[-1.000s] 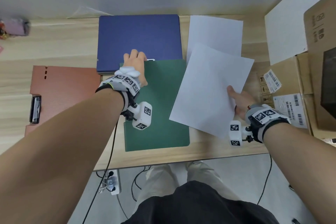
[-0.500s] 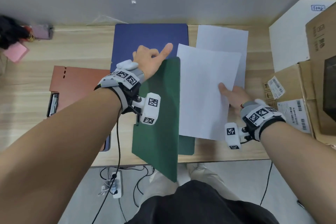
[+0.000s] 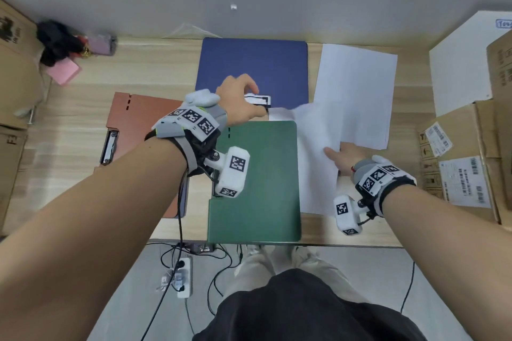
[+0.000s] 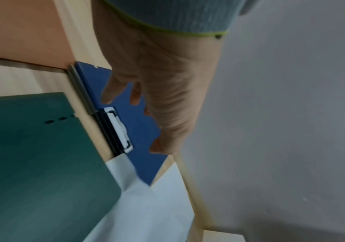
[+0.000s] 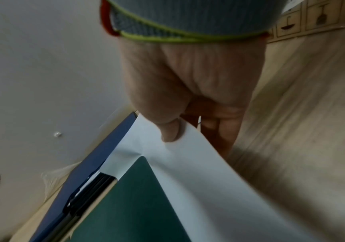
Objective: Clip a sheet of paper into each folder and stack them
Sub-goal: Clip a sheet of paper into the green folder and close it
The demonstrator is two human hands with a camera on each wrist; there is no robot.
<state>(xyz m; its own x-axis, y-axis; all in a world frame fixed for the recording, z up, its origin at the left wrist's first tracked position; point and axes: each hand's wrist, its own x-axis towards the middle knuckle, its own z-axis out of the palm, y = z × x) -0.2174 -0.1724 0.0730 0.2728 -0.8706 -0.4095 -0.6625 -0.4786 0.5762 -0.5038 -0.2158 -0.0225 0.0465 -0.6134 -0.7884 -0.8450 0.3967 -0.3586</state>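
Observation:
A green folder [image 3: 255, 180] lies flat at the table's near edge, with a dark blue folder [image 3: 255, 63] beyond it. A black-and-white clip [image 3: 259, 99] sits between them. My left hand [image 3: 238, 97] hovers over this clip [image 4: 117, 131] with loosely curved fingers [image 4: 109, 96] and thumb either side, touching nothing that I can see. My right hand [image 3: 340, 158] pinches a sheet of paper [image 3: 315, 152], thumb [image 5: 169, 131] on top. The sheet's left part goes under the green folder [image 5: 142, 204], and its far corner reaches the clip's end.
An open red folder [image 3: 141, 119] with its own clip [image 3: 109, 147] lies to the left. A second white sheet [image 3: 357, 86] lies at the back right. Cardboard boxes [image 3: 465, 160] and a white board [image 3: 465, 63] crowd the right side. Small clutter [image 3: 63, 44] sits at the far left.
The green cover my left hand had lifted lies flat again. My left hand moved forward to the clip. My right hand slid the sheet left, under the green folder's edge.

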